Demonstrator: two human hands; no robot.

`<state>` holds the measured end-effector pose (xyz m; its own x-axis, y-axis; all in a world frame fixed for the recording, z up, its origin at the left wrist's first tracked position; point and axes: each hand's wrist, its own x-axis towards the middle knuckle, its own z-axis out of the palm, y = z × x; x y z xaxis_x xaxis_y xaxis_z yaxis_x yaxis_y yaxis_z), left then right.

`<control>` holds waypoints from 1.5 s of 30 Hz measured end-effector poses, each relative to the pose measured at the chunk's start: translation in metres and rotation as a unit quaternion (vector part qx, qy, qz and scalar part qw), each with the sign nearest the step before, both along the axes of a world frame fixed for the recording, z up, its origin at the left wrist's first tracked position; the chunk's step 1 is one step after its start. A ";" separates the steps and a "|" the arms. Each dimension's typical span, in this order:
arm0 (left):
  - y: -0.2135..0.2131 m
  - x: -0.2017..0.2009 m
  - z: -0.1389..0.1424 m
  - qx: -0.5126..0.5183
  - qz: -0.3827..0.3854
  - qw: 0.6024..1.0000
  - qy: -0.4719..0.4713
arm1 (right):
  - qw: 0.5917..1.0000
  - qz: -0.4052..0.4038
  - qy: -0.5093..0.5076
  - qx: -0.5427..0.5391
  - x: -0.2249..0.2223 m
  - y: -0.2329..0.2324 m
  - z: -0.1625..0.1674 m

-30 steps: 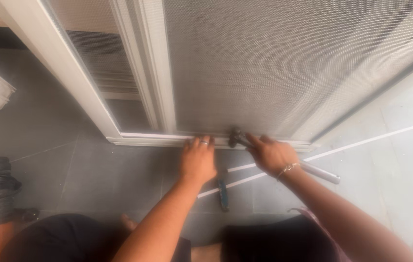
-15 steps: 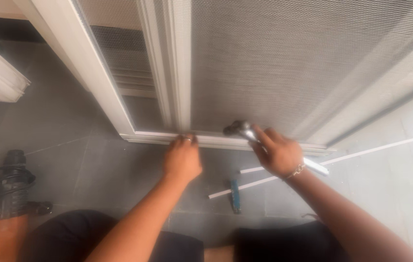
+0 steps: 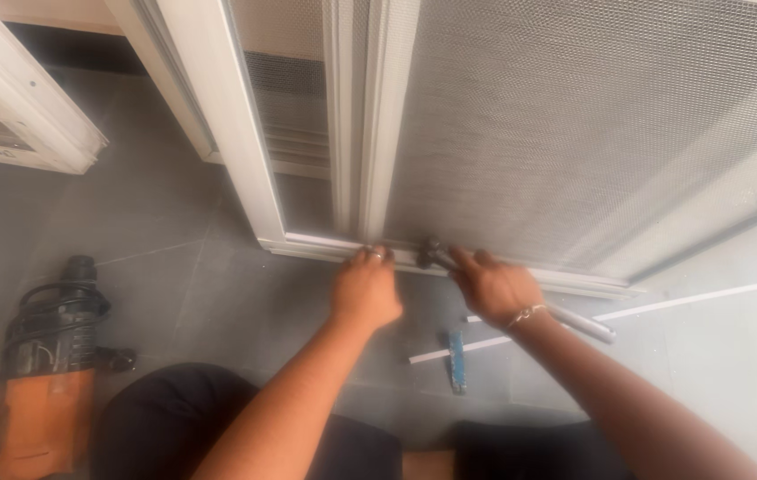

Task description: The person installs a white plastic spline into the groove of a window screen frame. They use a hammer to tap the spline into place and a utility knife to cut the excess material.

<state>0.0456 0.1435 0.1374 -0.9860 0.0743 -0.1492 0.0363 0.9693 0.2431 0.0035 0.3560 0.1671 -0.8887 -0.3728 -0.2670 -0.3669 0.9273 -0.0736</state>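
A white-framed mesh screen panel (image 3: pixel 574 133) stands in front of me, its bottom rail (image 3: pixel 325 247) resting low over the grey tiled floor. My left hand (image 3: pixel 365 292) rests on that rail with its fingertips curled over the edge. My right hand (image 3: pixel 496 286), a bracelet on its wrist, grips a metal tool (image 3: pixel 428 252) with a dark head pressed to the rail; the tool's silver handle (image 3: pixel 584 324) sticks out behind the wrist.
An orange and black power drill (image 3: pixel 45 373) lies on the floor at lower left. A blue-handled tool (image 3: pixel 457 360) and thin white strips (image 3: pixel 663 308) lie on the tiles between my arms. Another white frame (image 3: pixel 23 116) leans at upper left. My knees fill the bottom edge.
My right hand has brought the tool's head down from above the rail onto the rail's edge. The left hand stays on the rail. The view has shifted, with the drill more in sight.
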 end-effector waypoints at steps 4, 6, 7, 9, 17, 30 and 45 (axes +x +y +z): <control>-0.033 -0.001 0.006 0.057 -0.013 0.994 -0.087 | 0.999 -0.025 -0.021 -0.011 -0.001 -0.012 0.011; -0.065 -0.003 0.015 0.044 0.001 0.989 -0.140 | 0.998 0.002 0.037 -0.055 0.001 -0.018 0.011; -0.082 -0.004 0.020 0.038 0.007 0.985 -0.166 | 0.993 0.019 0.080 -0.089 0.002 -0.024 0.008; -0.114 -0.002 0.031 -0.023 0.003 0.982 -0.187 | 0.979 0.046 0.151 -0.130 0.003 -0.037 0.003; -0.129 0.002 0.037 -0.052 0.009 0.961 -0.272 | 0.999 0.005 -0.041 -0.001 -0.008 -0.098 0.012; -0.145 -0.005 0.030 -0.039 0.067 0.940 -0.331 | 0.995 0.056 0.055 -0.061 -0.002 -0.144 0.017; -0.192 -0.027 0.006 0.037 0.131 0.947 -0.290 | 0.996 0.042 0.017 -0.079 0.010 -0.193 0.023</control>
